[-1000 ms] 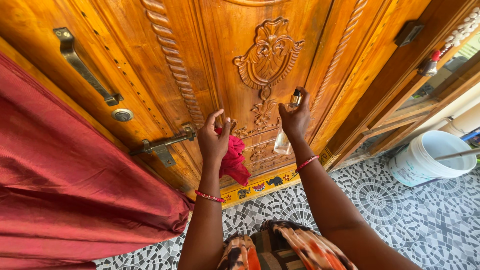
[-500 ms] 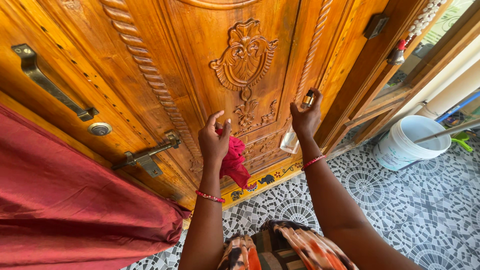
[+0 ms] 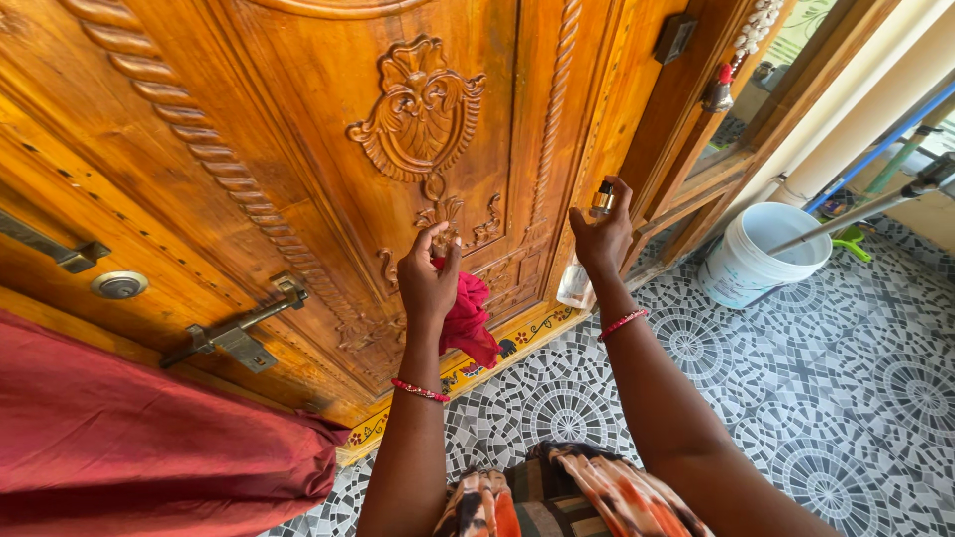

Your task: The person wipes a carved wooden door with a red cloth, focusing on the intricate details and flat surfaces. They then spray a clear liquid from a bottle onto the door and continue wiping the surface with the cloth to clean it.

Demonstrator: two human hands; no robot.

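Carved golden-brown wooden door (image 3: 328, 129), its central panel bearing a raised floral crest, fills the upper left of the view as a person works at its lower panel. The left hand (image 3: 426, 278) grips a crumpled crimson cloth (image 3: 468, 318), thumb and forefinger pinching the fabric against the scrollwork just below the crest while the rest of the cloth hangs loose. The right hand (image 3: 600, 237) is closed around a small clear spray bottle with a gold collar and dark nozzle (image 3: 589, 244), a finger resting on top of the nozzle, which sits close to the twisted rope moulding at the panel's right edge. Red beaded bangles ring both wrists.

Done well, the wiping would follow the carving's grooves with a folded corner of cloth, and any mist would be kept light and aimed at the wood, not the hardware.

Left of the hands, a brass sliding latch (image 3: 239, 328) and a round brass lock (image 3: 118, 285) are set in the door; a dark red curtain (image 3: 139, 438) hangs below them. A yellow painted strip with small animal figures (image 3: 477, 363) runs along the door's foot. On the grey mosaic tile floor (image 3: 816, 398), a white plastic bucket (image 3: 761, 254) with a pale printed label stands well to the right.
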